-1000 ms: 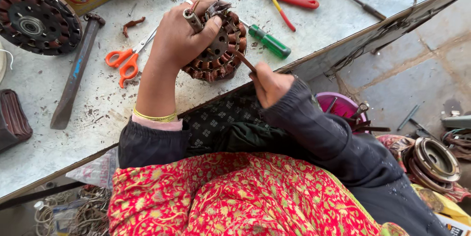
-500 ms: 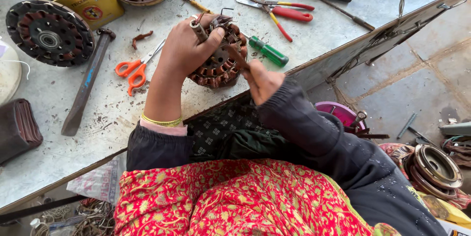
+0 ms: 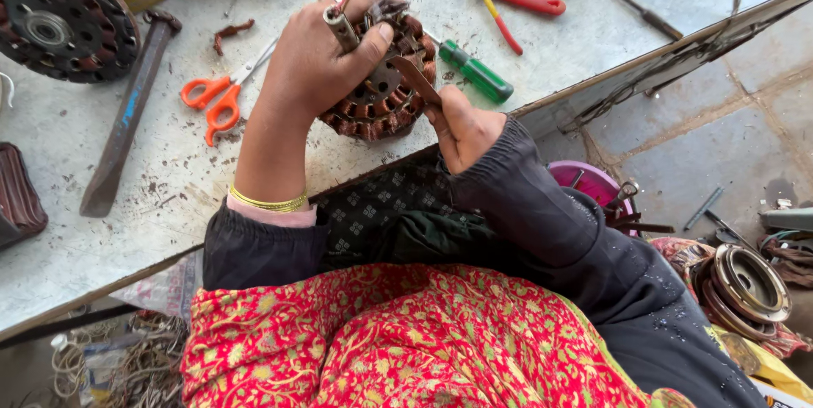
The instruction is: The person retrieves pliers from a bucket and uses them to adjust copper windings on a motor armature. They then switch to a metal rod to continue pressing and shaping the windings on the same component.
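Now the left hand point(image 3: 318, 61) clamps the copper-wound motor coil point(image 3: 381, 94); the right hand point(image 3: 461, 128), just below, grips a thin tool point(image 3: 415, 77) against it.

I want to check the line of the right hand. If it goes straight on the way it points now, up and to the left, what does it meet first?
Most likely the copper-wound stator: the right hand already pushes a thin tool into it, while the left hand grips it from above.
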